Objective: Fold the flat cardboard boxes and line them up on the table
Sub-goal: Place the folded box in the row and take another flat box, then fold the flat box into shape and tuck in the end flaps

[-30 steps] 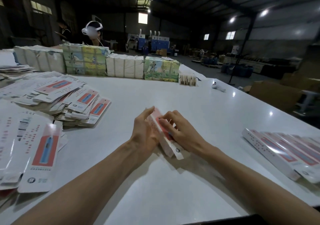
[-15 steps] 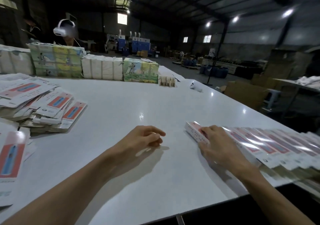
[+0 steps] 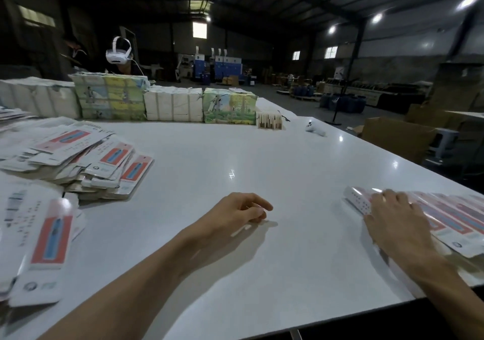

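Fingers (image 3: 390,198) of the right hand (image 3: 392,216) lay spread flat on the end folded box (image 3: 356,201), which ran parallel to the row (image 3: 450,216) beside it. Loosely curled and empty on the tabletop (image 3: 235,151), the left hand (image 3: 235,210) was nearer the flat boxes (image 3: 104,164) piled to its left, with nothing between.

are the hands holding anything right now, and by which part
Nothing is gripped. The left hand is loosely curled and empty; the right hand lies flat on top of the end folded box in the row.
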